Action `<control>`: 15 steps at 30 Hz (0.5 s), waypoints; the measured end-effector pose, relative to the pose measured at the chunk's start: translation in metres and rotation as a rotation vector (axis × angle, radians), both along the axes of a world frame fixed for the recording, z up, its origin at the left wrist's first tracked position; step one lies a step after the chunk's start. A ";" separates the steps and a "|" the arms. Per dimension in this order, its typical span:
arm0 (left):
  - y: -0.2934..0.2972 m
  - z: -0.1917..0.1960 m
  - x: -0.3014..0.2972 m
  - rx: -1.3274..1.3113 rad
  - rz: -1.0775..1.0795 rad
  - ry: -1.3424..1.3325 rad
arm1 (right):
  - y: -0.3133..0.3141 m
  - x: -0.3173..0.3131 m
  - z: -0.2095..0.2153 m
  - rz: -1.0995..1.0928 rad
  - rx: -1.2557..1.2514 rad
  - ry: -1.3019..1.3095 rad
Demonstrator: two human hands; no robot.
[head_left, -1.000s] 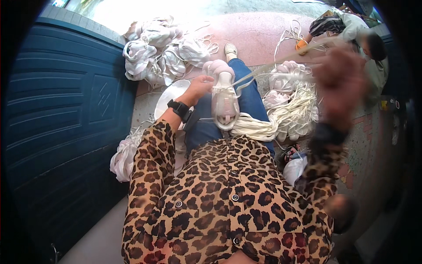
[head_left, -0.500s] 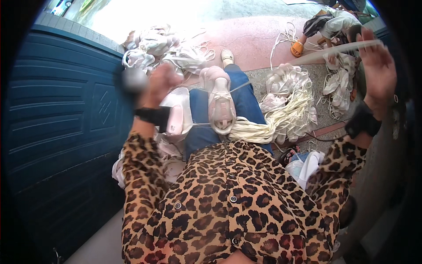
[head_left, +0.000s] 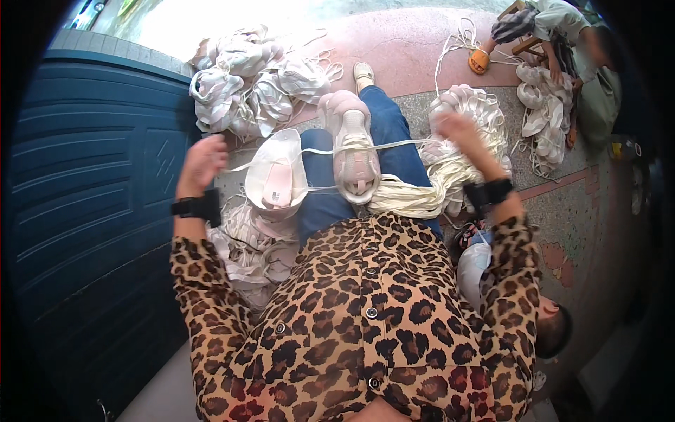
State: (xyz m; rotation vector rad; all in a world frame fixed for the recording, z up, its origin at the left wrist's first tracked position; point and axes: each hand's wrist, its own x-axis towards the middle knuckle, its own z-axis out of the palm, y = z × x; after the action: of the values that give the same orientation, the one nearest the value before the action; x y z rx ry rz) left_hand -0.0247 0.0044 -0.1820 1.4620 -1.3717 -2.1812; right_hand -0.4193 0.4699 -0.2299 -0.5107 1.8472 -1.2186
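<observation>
Shoe piles around lap.

A dark blue panelled door fills the left side, a speckled terrazzo floor with a reddish band spreads ahead and to the right, strong daylight washes out the ground at the top, and a small wooden stool stands far right.

pale pink sneaker on lap, white lace stretched sideways
</observation>
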 end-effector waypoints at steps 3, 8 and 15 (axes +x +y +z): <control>0.096 -0.042 -0.062 -0.004 -0.347 -0.065 | -0.046 0.087 -0.030 0.412 0.047 0.372; 0.199 -0.052 -0.122 -0.147 -0.664 -0.112 | -0.068 0.114 -0.069 0.323 0.080 0.827; 0.213 -0.086 -0.116 -0.571 -0.702 -0.270 | -0.079 0.130 -0.080 0.205 0.111 0.979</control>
State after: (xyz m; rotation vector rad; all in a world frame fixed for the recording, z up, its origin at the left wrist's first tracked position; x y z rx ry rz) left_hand -0.1409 0.2176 -0.2680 1.1786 -2.6416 -1.6460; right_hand -0.2895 0.3908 -0.3101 -1.3648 2.5389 -0.7473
